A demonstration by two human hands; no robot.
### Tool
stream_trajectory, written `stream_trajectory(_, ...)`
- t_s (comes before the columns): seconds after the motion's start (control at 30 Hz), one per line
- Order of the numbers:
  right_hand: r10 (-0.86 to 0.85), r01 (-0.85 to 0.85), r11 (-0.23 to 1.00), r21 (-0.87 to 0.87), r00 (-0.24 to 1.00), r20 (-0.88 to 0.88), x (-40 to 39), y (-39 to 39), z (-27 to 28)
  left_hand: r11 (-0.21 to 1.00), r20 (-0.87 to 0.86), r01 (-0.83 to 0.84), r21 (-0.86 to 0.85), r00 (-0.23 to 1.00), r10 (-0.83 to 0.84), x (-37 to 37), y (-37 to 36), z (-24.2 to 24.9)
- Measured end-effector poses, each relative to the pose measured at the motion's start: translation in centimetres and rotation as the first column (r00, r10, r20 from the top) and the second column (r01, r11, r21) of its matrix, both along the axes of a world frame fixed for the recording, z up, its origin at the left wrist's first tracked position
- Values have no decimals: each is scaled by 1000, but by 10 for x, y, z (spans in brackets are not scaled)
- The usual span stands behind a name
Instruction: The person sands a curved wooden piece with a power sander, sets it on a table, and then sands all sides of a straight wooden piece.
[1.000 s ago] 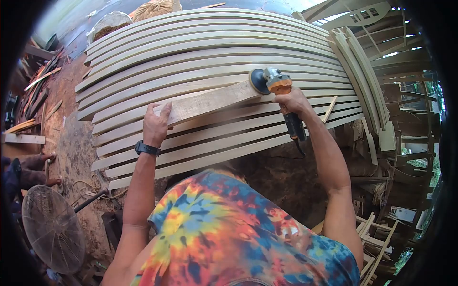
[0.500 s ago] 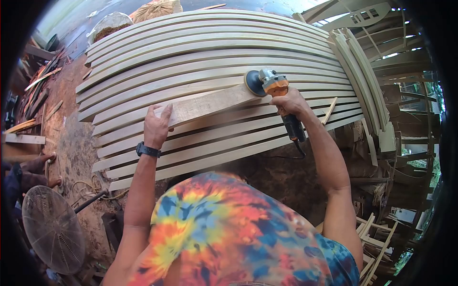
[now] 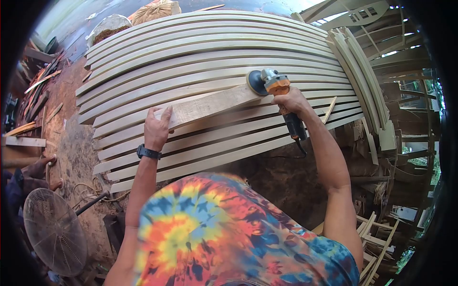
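My left hand (image 3: 157,127), with a dark watch on its wrist, grips the near left end of a wooden board (image 3: 210,106). The board lies slanted over a row of long pale slats (image 3: 191,62). My right hand (image 3: 292,101) is wrapped round the body of an orange and black power sander (image 3: 279,86). Its round disc (image 3: 256,82) touches the far right end of the board. A black cord runs down from the tool's rear end.
More slats (image 3: 360,76) lie crosswise at the right. A round fan (image 3: 55,231) stands at the lower left, near another person's feet (image 3: 52,171). Scrap wood (image 3: 377,243) is piled at the lower right. Sacks (image 3: 155,12) sit beyond the slats.
The sander has shifted very slightly to the right along the board's end. Both hands keep their hold, and the view has moved a little.
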State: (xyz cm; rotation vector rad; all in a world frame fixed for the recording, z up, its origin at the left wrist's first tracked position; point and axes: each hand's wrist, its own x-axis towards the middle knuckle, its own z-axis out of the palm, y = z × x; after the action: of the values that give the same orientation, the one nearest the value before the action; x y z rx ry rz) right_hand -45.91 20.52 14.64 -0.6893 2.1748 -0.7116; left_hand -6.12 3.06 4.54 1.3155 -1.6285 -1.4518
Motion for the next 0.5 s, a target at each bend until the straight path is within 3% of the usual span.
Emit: stream_trajectory(0.5,-29,29,1000,3,1000,-2,-6,-8,3,1000,7,-6,-15,1000,6,1,-1,-4)
